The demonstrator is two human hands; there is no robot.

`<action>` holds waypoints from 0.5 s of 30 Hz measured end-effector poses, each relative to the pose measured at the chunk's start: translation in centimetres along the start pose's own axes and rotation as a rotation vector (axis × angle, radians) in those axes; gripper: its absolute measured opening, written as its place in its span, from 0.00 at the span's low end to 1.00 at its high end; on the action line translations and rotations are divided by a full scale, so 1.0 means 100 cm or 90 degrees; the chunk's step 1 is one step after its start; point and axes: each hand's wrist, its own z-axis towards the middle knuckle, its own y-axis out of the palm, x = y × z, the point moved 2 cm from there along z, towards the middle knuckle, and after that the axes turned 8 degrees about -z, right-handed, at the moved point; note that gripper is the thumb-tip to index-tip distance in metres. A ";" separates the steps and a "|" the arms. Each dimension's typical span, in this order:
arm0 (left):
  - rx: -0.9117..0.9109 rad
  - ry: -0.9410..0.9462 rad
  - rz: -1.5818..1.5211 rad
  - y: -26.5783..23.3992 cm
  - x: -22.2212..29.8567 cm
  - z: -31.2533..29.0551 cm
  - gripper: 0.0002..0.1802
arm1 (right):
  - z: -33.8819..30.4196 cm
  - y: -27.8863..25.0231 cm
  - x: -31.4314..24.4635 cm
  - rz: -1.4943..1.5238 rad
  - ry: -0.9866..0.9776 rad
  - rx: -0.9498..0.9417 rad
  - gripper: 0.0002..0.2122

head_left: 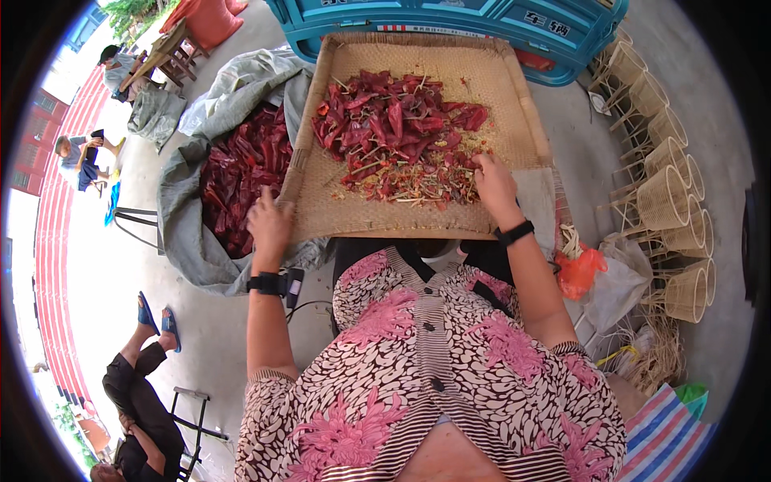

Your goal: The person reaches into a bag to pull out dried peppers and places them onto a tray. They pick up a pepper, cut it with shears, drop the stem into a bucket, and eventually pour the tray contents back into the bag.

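Note:
A shallow woven tray (514, 120) lies in front of me, over my lap. Dried red chillies (393, 112) are heaped on its far half. Nearer to me are broken bits, stems and yellow seeds (418, 189). My right hand (496, 186) is over the tray's right side at the edge of the bits, fingers bent together; whatever is between them is too small to make out. My left hand (270, 223) is at the tray's left edge, fingers apart, beside a grey sack (189, 233) of whole dried red chillies (245, 169).
A blue metal vehicle bed (450, 16) stands just beyond the tray. Several round wicker stools or baskets (666, 201) line the right side, near an orange plastic bag (582, 269). People sit at left; one person's sandalled feet (159, 321) are at lower left.

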 end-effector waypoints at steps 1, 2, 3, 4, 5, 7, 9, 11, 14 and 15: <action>0.003 -0.001 -0.005 0.000 0.009 -0.006 0.40 | 0.009 0.005 0.003 -0.066 -0.009 -0.029 0.11; 0.007 0.063 0.036 0.000 0.019 -0.013 0.40 | 0.015 0.009 0.007 -0.133 -0.019 -0.059 0.12; 0.012 0.121 0.079 -0.003 0.026 -0.018 0.40 | 0.018 0.015 0.011 -0.135 -0.028 -0.057 0.12; -0.025 0.086 0.053 -0.006 0.028 -0.019 0.40 | 0.022 0.019 0.016 -0.163 -0.053 -0.093 0.12; -0.020 0.078 0.048 -0.005 0.028 -0.019 0.40 | 0.025 0.023 0.021 -0.191 -0.077 -0.129 0.11; 0.010 0.101 0.025 -0.006 0.025 -0.018 0.39 | 0.029 0.023 0.019 -0.178 -0.070 -0.146 0.11; 0.005 0.097 0.021 -0.005 0.023 -0.017 0.39 | 0.029 0.020 0.015 -0.165 -0.055 -0.164 0.10; -0.005 0.090 0.022 -0.004 0.017 -0.019 0.40 | 0.029 0.008 0.000 -0.084 0.046 -0.122 0.08; -0.019 0.096 0.021 -0.008 0.024 -0.017 0.41 | 0.023 0.006 0.011 0.156 0.125 -0.087 0.09; -0.021 0.096 0.028 -0.010 0.026 -0.015 0.41 | 0.020 0.007 0.017 0.354 0.146 -0.050 0.09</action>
